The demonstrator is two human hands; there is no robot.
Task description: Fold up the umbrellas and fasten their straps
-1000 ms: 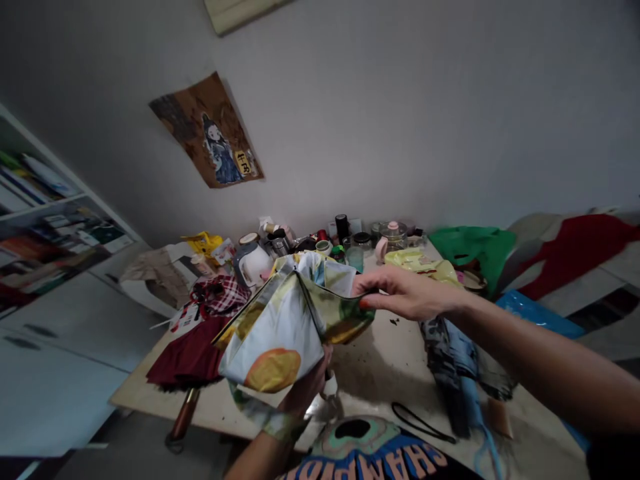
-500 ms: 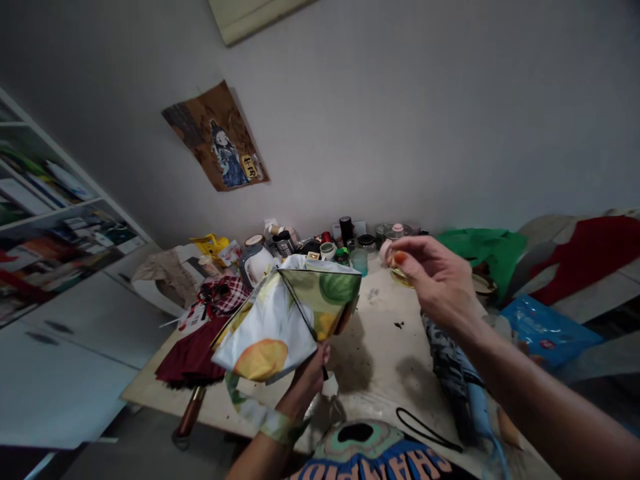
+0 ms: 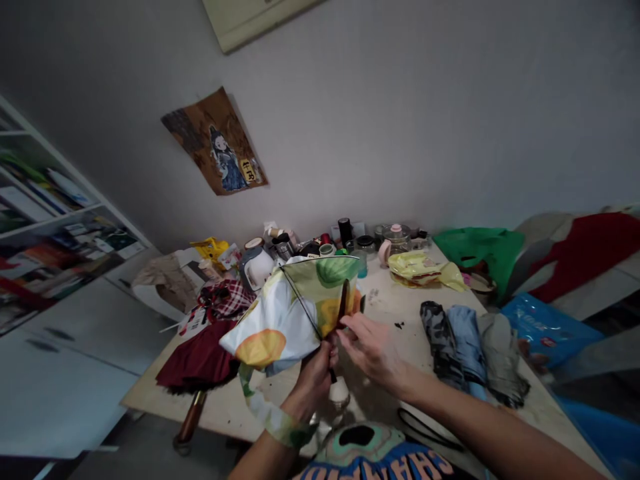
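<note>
At frame centre the left hand (image 3: 313, 373) grips the fruit-printed folding umbrella (image 3: 295, 313); the right hand (image 3: 367, 347), raised moments ago, has dropped to pinch its canopy fold.

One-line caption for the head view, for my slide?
Left hand grips a fruit-print umbrella while right hand touches its fold, above a cluttered table.

Wall: plain grey wall (image 3: 400, 120) fills the upper frame in front of me, dimly lit.
Poster: brown paper poster with a blue figure (image 3: 216, 143), tilted, upper left.
Shelves: white bookshelf (image 3: 45, 220) at my far left.
Table: pale wooden table (image 3: 395, 313), centre.
</note>
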